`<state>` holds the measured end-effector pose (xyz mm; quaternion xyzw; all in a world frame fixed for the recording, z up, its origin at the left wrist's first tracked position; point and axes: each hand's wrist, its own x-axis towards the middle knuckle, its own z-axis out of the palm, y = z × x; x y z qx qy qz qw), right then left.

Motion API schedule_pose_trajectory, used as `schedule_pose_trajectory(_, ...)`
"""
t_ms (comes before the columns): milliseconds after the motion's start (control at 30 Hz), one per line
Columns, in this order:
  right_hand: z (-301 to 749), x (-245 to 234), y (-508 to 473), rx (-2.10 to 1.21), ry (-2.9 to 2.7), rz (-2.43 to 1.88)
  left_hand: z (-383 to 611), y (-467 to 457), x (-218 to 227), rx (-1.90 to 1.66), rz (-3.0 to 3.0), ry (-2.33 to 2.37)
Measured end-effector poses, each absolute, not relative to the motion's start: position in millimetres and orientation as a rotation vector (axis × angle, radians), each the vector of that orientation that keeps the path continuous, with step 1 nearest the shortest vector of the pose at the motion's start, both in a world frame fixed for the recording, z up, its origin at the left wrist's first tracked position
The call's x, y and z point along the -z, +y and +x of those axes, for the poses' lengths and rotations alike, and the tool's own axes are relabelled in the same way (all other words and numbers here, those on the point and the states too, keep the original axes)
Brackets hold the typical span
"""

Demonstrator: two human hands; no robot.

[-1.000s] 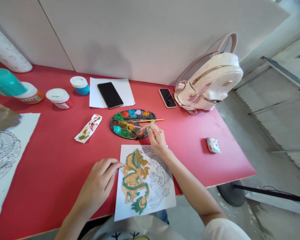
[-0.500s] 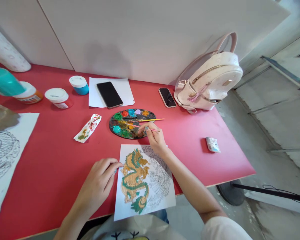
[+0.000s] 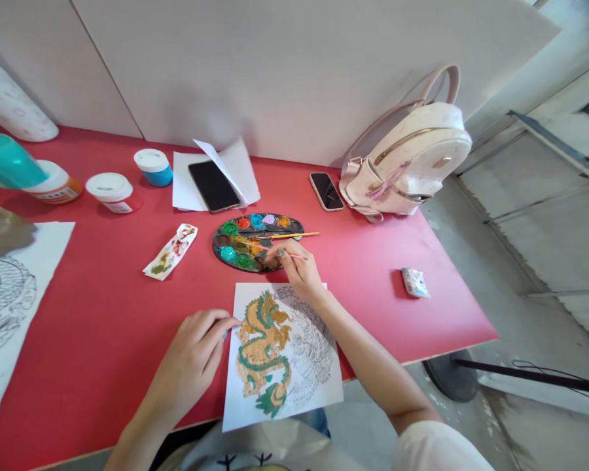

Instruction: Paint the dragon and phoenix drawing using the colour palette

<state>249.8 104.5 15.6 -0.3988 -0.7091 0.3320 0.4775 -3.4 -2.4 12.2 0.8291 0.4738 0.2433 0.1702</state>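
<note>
My right hand (image 3: pixel 299 268) is closed round a thin pink paintbrush (image 3: pixel 298 256), its tip down in the paint of an oval palette (image 3: pixel 220 230). Wells of green, red, blue, lilac and orange paint ring the palette, and a yellow-handled paintbrush (image 3: pixel 307 234) lies across it. Below is a white sheet (image 3: pixel 233 399) with a dragon drawing (image 3: pixel 265 353), painted gold and green on the left; its right side shows bare black line work. My left hand (image 3: pixel 196 347) rests on the table with fingers stretched out, fingertips touching the sheet's left edge.
Left stand paint jars (image 3: pixel 153 167) and a teal-and-white bottle (image 3: pixel 14 162), near another line drawing (image 3: pixel 10 301). A paint-stained tissue (image 3: pixel 171 252) lies left of the palette. Behind are a black phone (image 3: pixel 213 186) on papers (image 3: pixel 181 180), a smaller phone (image 3: pixel 326 191) and a backpack (image 3: pixel 412 157). A small packet (image 3: pixel 415 283) lies right.
The top paper at the black phone has lifted and curled up over the phone's edge. The brush tip stays in the palette, with the right hand shifted only slightly. My left hand holds still.
</note>
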Motion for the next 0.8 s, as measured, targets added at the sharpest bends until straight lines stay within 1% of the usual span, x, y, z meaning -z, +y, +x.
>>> schedule_pose_trajectory(167,250.9,-16.1,104.0,-0.837,-1.692,-0.941,-2.9,-1.8,-14.4,-0.723,2.406,1.321)
schedule_pose_trajectory(300,251.3,-17.7,103.8,-0.774,-1.712,-0.976,-2.0,-1.2,-16.1,-0.729,2.434,1.316)
schedule_pose_trajectory(433,251.5,-17.9,104.2,-0.831,-1.712,-0.956,-2.0,-1.5,-15.5,-0.712,2.430,1.324)
schedule_pose_trajectory(633,251.5,-16.2,104.5,-0.804,-1.669,-0.973,-3.0,-2.1,-13.0,-0.719,2.428,1.325)
schedule_pose_trajectory(800,250.7,-16.7,104.7,-0.798,-1.740,-0.980,-3.5,-2.3,-11.7,-0.710,2.426,1.329)
